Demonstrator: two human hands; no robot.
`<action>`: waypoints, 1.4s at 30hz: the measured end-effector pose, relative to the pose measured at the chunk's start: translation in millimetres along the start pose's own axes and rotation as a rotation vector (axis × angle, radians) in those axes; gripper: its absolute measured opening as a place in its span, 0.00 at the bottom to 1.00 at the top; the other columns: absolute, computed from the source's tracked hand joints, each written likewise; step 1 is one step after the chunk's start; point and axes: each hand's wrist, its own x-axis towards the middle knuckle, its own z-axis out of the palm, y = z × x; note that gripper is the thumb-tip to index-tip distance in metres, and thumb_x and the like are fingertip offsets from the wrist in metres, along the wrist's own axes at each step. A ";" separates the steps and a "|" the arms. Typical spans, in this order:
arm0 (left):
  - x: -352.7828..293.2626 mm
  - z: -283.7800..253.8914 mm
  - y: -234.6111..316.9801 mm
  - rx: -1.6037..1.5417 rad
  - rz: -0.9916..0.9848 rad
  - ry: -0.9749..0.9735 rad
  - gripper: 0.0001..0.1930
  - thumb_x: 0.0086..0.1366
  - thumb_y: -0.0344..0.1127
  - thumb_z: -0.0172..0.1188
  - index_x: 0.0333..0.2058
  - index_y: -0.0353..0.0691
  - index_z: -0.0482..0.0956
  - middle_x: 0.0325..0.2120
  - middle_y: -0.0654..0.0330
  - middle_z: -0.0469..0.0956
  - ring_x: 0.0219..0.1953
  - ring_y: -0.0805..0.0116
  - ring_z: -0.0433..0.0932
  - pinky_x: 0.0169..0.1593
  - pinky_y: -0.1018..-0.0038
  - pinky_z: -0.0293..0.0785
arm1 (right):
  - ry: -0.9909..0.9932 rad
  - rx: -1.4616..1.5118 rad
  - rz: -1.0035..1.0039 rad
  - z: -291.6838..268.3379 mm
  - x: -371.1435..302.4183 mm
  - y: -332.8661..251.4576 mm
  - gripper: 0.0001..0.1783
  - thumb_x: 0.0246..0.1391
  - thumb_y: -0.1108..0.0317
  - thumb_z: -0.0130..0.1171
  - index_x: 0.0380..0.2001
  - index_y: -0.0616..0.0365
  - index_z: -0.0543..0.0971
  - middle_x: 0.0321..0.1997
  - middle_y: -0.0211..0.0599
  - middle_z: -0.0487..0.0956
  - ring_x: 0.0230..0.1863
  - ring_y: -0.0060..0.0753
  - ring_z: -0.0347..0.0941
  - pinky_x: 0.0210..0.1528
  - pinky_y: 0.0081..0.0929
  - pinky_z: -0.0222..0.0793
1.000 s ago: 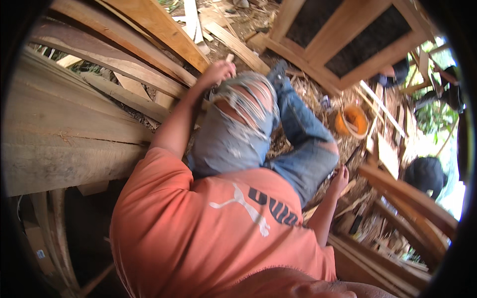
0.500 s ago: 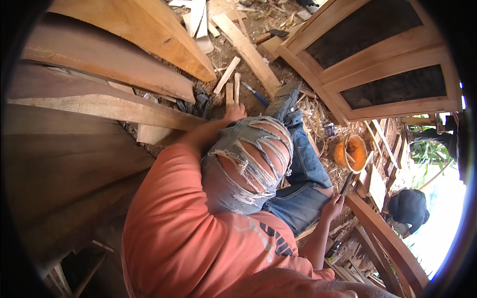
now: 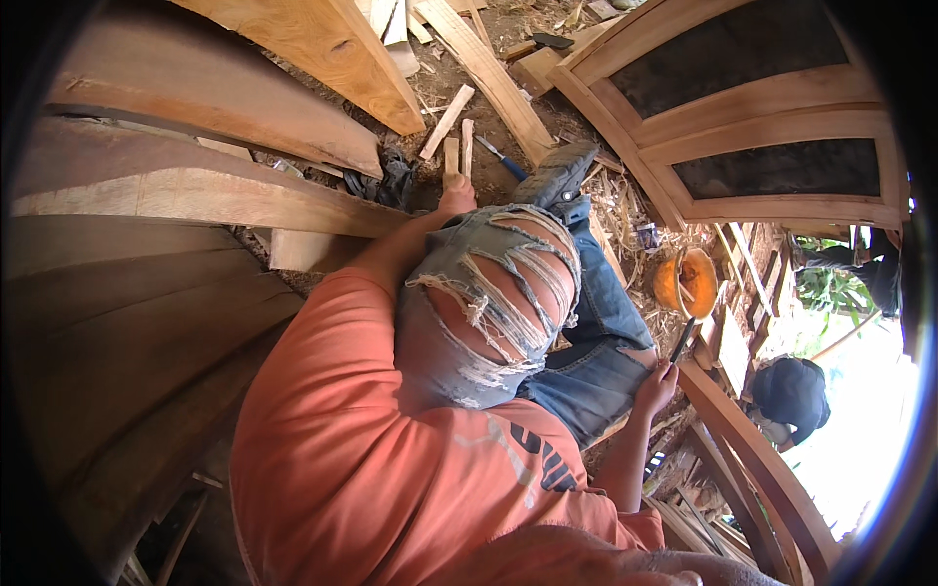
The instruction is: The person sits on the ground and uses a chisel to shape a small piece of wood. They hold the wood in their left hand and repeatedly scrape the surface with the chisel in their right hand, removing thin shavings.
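Observation:
Beyond my bent knee in torn jeans, my left hand point(image 3: 456, 194) is closed around the near end of a short wooden piece point(image 3: 450, 156). A second thin wooden stick point(image 3: 467, 146) stands right beside it; whether my fingers also hold that one is hard to tell. A chisel-like tool with a blue handle point(image 3: 513, 168) lies on the ground just to the right. Out at the right, my right hand point(image 3: 658, 387) grips a thin dark tool point(image 3: 683, 340), its far end pointing at an orange bowl-shaped container point(image 3: 696, 283). The tool's exact kind is unclear.
Large planks point(image 3: 215, 200) lean in from the left. A framed wooden panel door point(image 3: 772, 122) with dark insets stands at upper right. Offcuts and shavings cover the ground. A reddish beam point(image 3: 762, 459) runs along the right, and another person point(image 3: 789, 396) is beyond it.
The whole view has shifted slightly, so the surroundings sit a little higher. Both hands keep their holds, with no clear movement against the things around them.

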 end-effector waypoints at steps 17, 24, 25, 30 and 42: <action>12.2 -129.2 -44.5 -1.047 -0.539 0.018 0.12 0.62 0.30 0.64 0.45 0.37 0.80 0.41 0.45 0.81 0.44 0.46 0.84 0.48 0.56 0.80 | 0.040 0.095 -0.006 2.2 -5.7 -5.1 0.22 0.73 0.54 0.48 0.43 0.63 0.81 0.38 0.55 0.82 0.40 0.60 0.77 0.44 0.48 0.70; -6.0 -202.0 -106.0 -2.359 -0.604 -0.115 0.18 0.71 0.28 0.52 0.59 0.36 0.73 0.35 0.57 0.77 0.27 0.76 0.71 0.29 0.79 0.69 | 0.121 0.190 -0.001 10.1 -8.0 9.6 0.19 0.72 0.56 0.50 0.40 0.62 0.80 0.33 0.53 0.82 0.36 0.60 0.78 0.40 0.48 0.69; -18.0 -223.9 -112.0 -2.401 -0.556 -0.104 0.18 0.72 0.28 0.51 0.58 0.35 0.73 0.36 0.57 0.77 0.27 0.76 0.71 0.28 0.79 0.69 | 0.124 0.216 0.012 13.3 -8.5 13.5 0.19 0.72 0.56 0.50 0.40 0.62 0.80 0.34 0.54 0.82 0.36 0.61 0.78 0.40 0.49 0.69; -70.5 -283.5 -130.5 -2.492 -0.394 -0.037 0.14 0.76 0.37 0.52 0.53 0.34 0.75 0.36 0.58 0.78 0.26 0.77 0.69 0.26 0.80 0.65 | 0.067 0.299 0.073 24.9 -11.0 27.5 0.19 0.72 0.55 0.50 0.44 0.60 0.82 0.37 0.52 0.84 0.40 0.58 0.80 0.43 0.47 0.72; -115.9 -474.6 -95.3 -2.353 -0.194 0.116 0.16 0.77 0.40 0.55 0.56 0.36 0.72 0.38 0.61 0.77 0.28 0.79 0.70 0.27 0.82 0.66 | 0.144 0.357 0.041 32.6 -8.2 61.5 0.16 0.71 0.55 0.51 0.41 0.57 0.80 0.37 0.57 0.82 0.40 0.66 0.78 0.42 0.55 0.70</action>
